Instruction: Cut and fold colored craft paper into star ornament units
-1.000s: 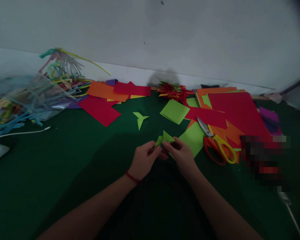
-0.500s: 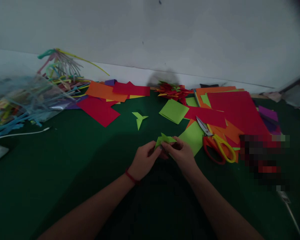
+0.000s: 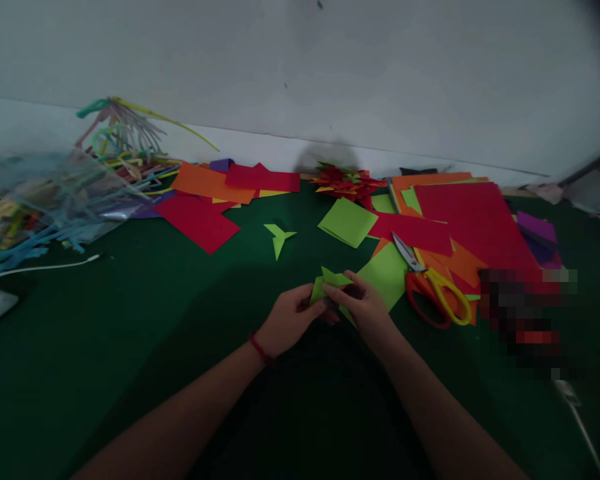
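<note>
Head view: at the center of the frame, the left hand and right hand both pinch a folded green paper between thumbs and fingers, apparently so that one steadies it while the other controls the folds. Its raised tip points toward the upper left; the long axis seems to run roughly left to right, though fingers partly hide it.
</note>
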A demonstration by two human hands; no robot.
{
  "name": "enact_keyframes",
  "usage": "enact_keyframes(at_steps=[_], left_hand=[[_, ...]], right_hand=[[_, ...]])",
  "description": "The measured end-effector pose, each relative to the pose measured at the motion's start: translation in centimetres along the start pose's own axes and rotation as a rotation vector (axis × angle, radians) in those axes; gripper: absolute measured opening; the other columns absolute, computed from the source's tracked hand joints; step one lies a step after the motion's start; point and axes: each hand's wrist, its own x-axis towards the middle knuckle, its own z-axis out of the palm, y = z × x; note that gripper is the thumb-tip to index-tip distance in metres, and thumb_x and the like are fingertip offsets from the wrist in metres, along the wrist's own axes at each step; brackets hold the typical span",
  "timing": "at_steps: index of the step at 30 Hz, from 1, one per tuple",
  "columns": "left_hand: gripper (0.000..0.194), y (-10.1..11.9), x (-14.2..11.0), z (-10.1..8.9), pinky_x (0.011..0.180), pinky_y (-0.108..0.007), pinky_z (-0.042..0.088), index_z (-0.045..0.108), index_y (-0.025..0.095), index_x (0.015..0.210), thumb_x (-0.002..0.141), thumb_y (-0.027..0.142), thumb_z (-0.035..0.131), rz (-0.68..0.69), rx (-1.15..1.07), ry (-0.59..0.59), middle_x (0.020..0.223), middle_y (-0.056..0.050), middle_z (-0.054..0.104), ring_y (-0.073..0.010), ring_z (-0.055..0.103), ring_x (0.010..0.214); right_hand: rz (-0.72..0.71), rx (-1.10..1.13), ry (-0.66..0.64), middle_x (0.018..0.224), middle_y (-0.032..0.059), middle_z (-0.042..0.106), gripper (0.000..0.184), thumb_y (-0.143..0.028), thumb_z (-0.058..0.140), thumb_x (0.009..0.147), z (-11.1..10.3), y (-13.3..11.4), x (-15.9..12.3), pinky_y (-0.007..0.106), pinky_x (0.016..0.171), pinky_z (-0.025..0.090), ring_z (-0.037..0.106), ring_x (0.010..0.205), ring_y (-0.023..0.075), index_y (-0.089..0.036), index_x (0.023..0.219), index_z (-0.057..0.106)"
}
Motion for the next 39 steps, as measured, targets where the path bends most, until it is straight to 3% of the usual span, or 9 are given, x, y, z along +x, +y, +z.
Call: enact_keyframes(at_steps=[7,11,14,20,24,29,34,39], left_hand=[[0.013,0.3,0.0,-0.1,0.065,-0.029,0.052,0.058,0.011,0.088,0.078,0.018,0.053,-0.022,-0.051,0.012,0.073,-0.001,0.063,-0.0129,0.063,0.064],[0.009,0.4,0.0,-0.2,0.062,-0.027,0.051,0.058,0.010,0.081,0.079,0.017,0.052,-0.025,-0.050,-0.079,0.067,-0.002,0.063,-0.0123,0.062,0.061],[0.010,0.2,0.0,-0.1,0.064,-0.027,0.052,0.058,0.011,0.082,0.080,0.018,0.052,-0.037,-0.029,-0.118,0.067,-0.002,0.064,-0.0128,0.063,0.063],[0.020,-0.6,0.0,0.2,0.066,-0.030,0.053,0.055,0.011,0.083,0.085,0.028,0.046,-0.076,-0.068,-0.073,0.071,-0.004,0.066,-0.0151,0.066,0.066],[0.024,-0.7,0.1,0.1,0.072,-0.034,0.052,0.055,0.010,0.089,0.088,0.030,0.042,-0.100,-0.111,-0.080,0.079,-0.010,0.068,-0.0182,0.067,0.074],[0.026,-0.5,0.3,-0.7,0.074,-0.034,0.051,0.053,0.011,0.085,0.089,0.033,0.038,-0.097,-0.126,0.023,0.081,-0.012,0.069,-0.0188,0.067,0.076],[0.030,-0.2,0.2,-0.6,0.072,-0.032,0.051,0.054,0.011,0.085,0.087,0.038,0.041,-0.084,-0.089,0.044,0.081,-0.010,0.068,-0.0174,0.066,0.074],[0.031,0.1,-0.1,-0.3,0.061,-0.026,0.050,0.056,0.012,0.070,0.085,0.037,0.045,-0.086,0.091,-0.007,0.061,-0.003,0.064,-0.0141,0.065,0.060]], right_hand=[[0.015,-0.043,-0.070,0.060,-0.0030,0.056,0.021,-0.037,0.064,0.073,0.1,0.0,0.0,0.022,0.047,0.040,0.051,0.050,0.0089,-0.019,0.073,0.053],[0.073,-0.021,-0.113,0.056,-0.0049,0.054,0.022,-0.038,0.062,0.074,0.0,0.1,0.0,0.021,0.045,0.037,0.049,0.046,0.0084,-0.020,0.078,0.051],[0.041,-0.088,-0.059,0.050,-0.0068,0.049,0.023,-0.038,0.062,0.074,-0.3,0.2,0.1,0.020,0.040,0.032,0.044,0.042,0.0070,-0.020,0.070,0.048],[-0.150,-0.285,0.116,0.047,-0.0073,0.046,0.028,-0.035,0.064,0.073,-0.3,0.3,0.3,0.019,0.041,0.031,0.041,0.042,0.0060,-0.019,0.061,0.045],[-0.164,-0.312,0.196,0.045,-0.0076,0.045,0.031,-0.036,0.065,0.072,-0.5,-0.2,0.3,0.019,0.041,0.031,0.040,0.041,0.0062,-0.019,0.060,0.042],[-0.118,-0.209,0.343,0.044,-0.0080,0.044,0.027,-0.038,0.064,0.073,-1.7,-0.9,0.3,0.018,0.037,0.028,0.036,0.038,0.0060,-0.020,0.065,0.045],[-0.082,-0.057,0.284,0.044,-0.0090,0.043,0.027,-0.038,0.065,0.071,-1.6,-0.4,0.4,0.016,0.035,0.025,0.034,0.037,0.0048,-0.021,0.068,0.045],[-0.067,-0.102,0.248,0.041,-0.0092,0.043,0.030,-0.038,0.065,0.070,-0.4,0.1,0.4,0.017,0.034,0.025,0.035,0.034,0.0052,-0.021,0.063,0.042]])
